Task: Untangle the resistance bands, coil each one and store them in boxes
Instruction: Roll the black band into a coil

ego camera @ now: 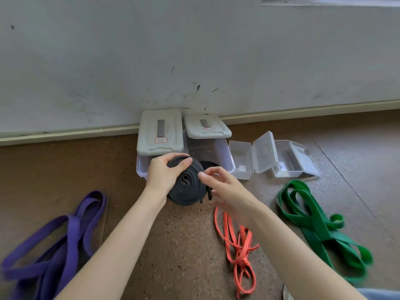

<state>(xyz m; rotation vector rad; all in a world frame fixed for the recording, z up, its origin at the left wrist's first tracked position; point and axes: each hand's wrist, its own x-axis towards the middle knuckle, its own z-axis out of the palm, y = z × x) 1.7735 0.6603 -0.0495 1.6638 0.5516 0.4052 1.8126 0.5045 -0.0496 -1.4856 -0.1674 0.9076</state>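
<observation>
Two large boxes with grey lids stand against the wall on the floor (184, 245). The left large box (159, 135) has its lid on; what is inside cannot be seen. The right large box (208, 148) has its lid pushed back, and something dark lies in its front part, but it is not clear what. To the right of them stand two small clear boxes, the first (241, 158) and the second (289, 161), both with the lid open; what they hold cannot be told.

There are four bands in view. The black band (187, 184) is rolled into a coil and is held up in front of the two large boxes. The left hand (163, 173) grips the coil, with the thumb on its top face and the other fingers behind it. The right hand (225, 187) is just beside the coil on the right, the fingers loosely spread, the thumb tip touching the coil edge.

The other three bands lie uncoiled on the floor: a purple band (62, 241) at the left, an orange band (238, 250) under the right forearm, and a green band (316, 226) at the right.
</observation>
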